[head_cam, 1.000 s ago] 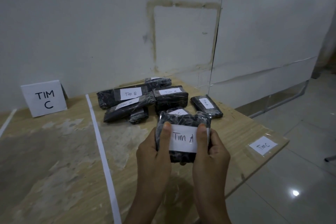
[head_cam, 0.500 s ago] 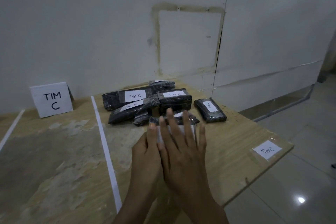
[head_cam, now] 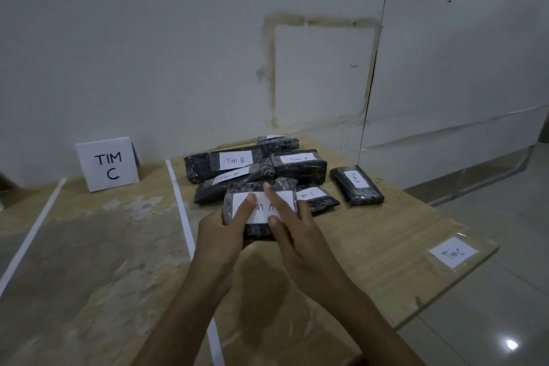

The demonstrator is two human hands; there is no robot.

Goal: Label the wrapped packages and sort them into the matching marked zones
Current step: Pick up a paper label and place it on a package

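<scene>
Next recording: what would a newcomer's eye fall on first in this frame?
First, the black plastic-wrapped package with a white paper label, held mid-frame by the left hand and right hand over the worn wooden table. Just behind it lies a pile of similar labelled black packages. At the left rear, against the wall, stands a white card reading TIM C.

On held package (head_cam: 243,188), label (head_cam: 261,207) lettering partly covered by left grip (head_cam: 221,235) and right grip (head_cam: 294,235). At 12 o'clock, rear package (head_cam: 277,142) marking mostly hidden.
</scene>
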